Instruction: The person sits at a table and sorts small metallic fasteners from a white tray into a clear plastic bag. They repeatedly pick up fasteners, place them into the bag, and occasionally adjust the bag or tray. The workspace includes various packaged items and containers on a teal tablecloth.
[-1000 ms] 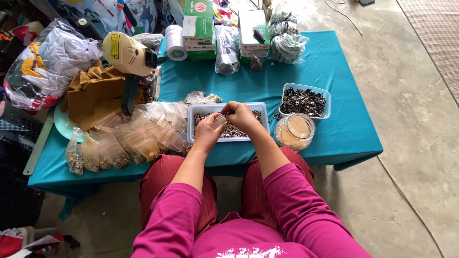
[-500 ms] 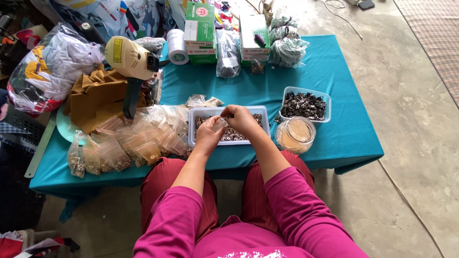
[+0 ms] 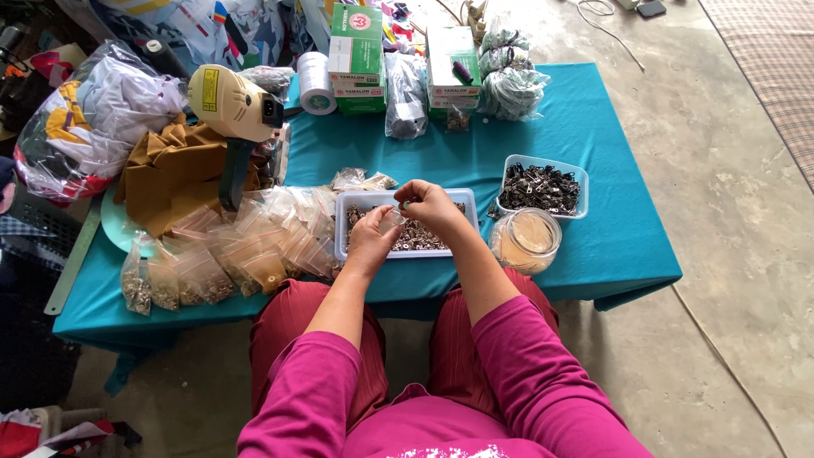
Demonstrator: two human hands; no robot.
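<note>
A white plastic tray (image 3: 342,222) full of small metal parts sits at the near edge of a teal-covered table (image 3: 593,136). Over it my left hand (image 3: 371,242) holds a small clear plastic bag (image 3: 391,221). My right hand (image 3: 431,206) is just above the bag's mouth, its fingertips pinched together on small parts that are too tiny to make out. The two hands touch over the tray's middle. A heap of small filled clear bags (image 3: 229,254) lies left of the tray.
A second tray (image 3: 543,185) of dark metal parts and a round clear lidded tub (image 3: 526,240) stand to the right. A yellow tool (image 3: 233,110), brown cloth (image 3: 174,170), a white tape roll (image 3: 316,82), green-and-white boxes (image 3: 356,51) and bagged goods fill the back and left.
Both hands stay over the tray with the small bag between them; only the fingers shift slightly. The view has tilted a little.
</note>
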